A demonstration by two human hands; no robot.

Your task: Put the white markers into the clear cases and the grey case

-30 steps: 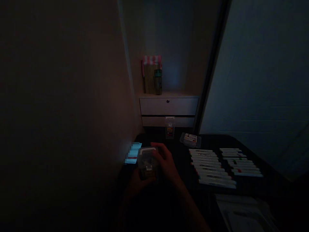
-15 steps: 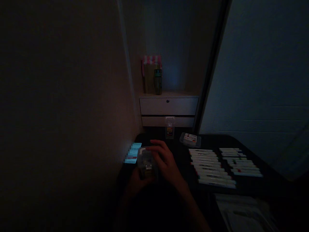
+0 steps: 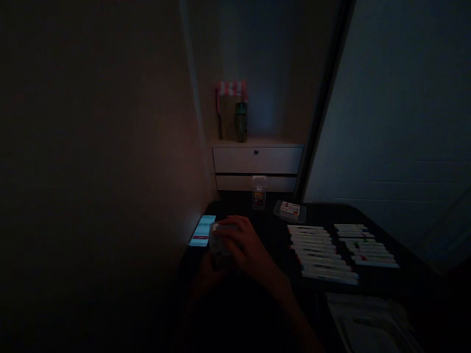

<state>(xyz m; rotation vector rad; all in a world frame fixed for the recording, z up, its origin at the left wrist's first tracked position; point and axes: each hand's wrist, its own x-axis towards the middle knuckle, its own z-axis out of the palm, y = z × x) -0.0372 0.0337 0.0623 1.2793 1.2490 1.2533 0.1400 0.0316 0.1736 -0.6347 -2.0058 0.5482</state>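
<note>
The scene is very dark. My right hand (image 3: 245,247) lies curled over the top of a small clear plastic box (image 3: 218,241) on the black table (image 3: 386,279). My left hand (image 3: 205,275) is a dim shape under and behind the box, gripping its near side. A lit phone screen (image 3: 202,230) glows just left of the box.
Two rows of white markers (image 3: 324,252) lie to the right, a second group (image 3: 364,245) beside them. A small clear case (image 3: 290,211) and a little bottle (image 3: 258,193) stand behind. White drawers (image 3: 257,161) carry a striped box (image 3: 230,110) and a green bottle (image 3: 241,122). Pale sheets (image 3: 368,323) lie near right.
My right hand has slid leftwards over the top of the clear box, covering most of it. The box sits slightly lower and farther from me in view.
</note>
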